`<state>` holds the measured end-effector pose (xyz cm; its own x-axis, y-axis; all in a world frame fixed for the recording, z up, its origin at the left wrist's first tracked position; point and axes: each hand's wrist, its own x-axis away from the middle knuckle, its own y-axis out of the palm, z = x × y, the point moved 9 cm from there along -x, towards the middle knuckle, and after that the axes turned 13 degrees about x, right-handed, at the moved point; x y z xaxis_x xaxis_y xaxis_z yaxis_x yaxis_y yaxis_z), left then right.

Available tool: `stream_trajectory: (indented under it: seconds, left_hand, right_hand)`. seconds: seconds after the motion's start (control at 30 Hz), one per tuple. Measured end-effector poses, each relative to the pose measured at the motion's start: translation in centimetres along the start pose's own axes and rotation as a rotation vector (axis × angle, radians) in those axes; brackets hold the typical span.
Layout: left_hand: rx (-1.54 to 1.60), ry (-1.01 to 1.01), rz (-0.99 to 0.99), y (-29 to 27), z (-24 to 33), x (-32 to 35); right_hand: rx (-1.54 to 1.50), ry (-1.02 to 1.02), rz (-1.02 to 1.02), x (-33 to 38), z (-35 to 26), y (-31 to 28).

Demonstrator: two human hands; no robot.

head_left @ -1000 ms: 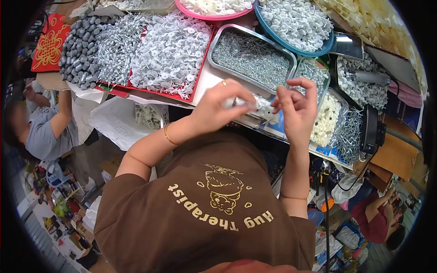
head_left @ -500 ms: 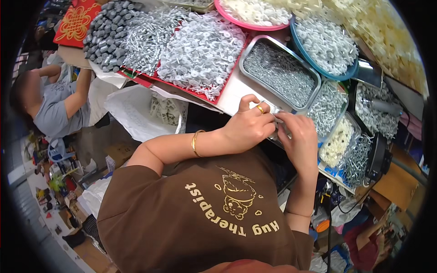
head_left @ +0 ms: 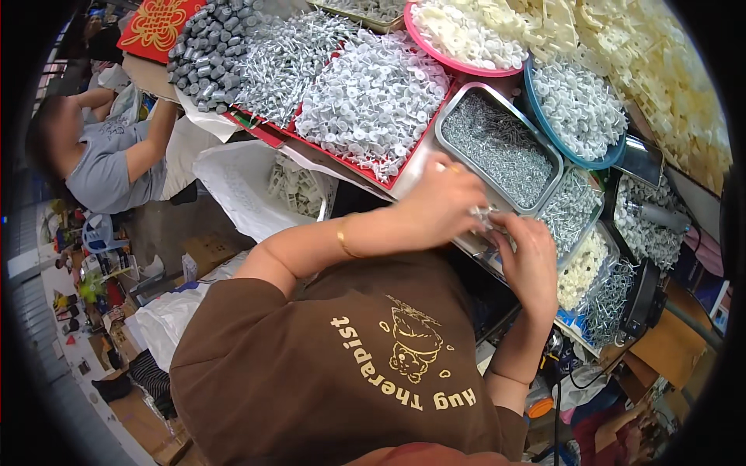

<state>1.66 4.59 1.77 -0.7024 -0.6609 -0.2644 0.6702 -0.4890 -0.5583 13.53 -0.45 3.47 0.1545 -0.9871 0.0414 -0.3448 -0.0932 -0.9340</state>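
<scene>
My left hand (head_left: pixel 441 200), smeared by motion and wearing a gold bracelet on its wrist, is held low over the table's near edge. Its curled fingers are closed around some small whitish, shiny parts (head_left: pixel 483 217), too small to name. Beside it, my right hand (head_left: pixel 531 252) is closed, thumb and fingertips pinching at the same parts. Just beyond both hands is a metal tray (head_left: pixel 440 128) of small silver screws or pins. To its left, a red tray (head_left: pixel 388 183) holds a heap of clear plastic pieces with round heads.
Silver nails (head_left: pixel 307 62) and grey cylinders (head_left: pixel 203 66) are heaped at far left. A pink basin (head_left: pixel 466 68), a blue basin (head_left: pixel 594 163), cream parts (head_left: pixel 653 70) and a tray of screws (head_left: pixel 571 203) stand rightward. A white sack (head_left: pixel 229 182) hangs open at left; another person (head_left: pixel 116 167) sits beyond.
The whole view has shifted, so the table and trays sit slightly lower and further right. My left hand has turned, and its raised index finger is now blurred. Both hands stay together.
</scene>
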Motion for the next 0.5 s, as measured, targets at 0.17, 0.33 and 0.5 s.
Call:
stream_trajectory:
  seconds: [0.17,0.33,0.5]
  left_hand:
    - [-0.645,-0.284,0.567,-19.5,-9.1,2.4]
    - [-1.165,-0.544,0.524,-26.4,-17.9,5.4]
    - [-0.675,-0.464,0.702,-27.7,-19.0,7.3]
  right_hand:
    - [-0.061,0.201,0.314,2.4,2.9,-2.1]
    - [-0.172,0.27,0.45,1.9,5.9,-2.8]
    - [-0.092,0.813,0.647,5.8,16.3,-8.2]
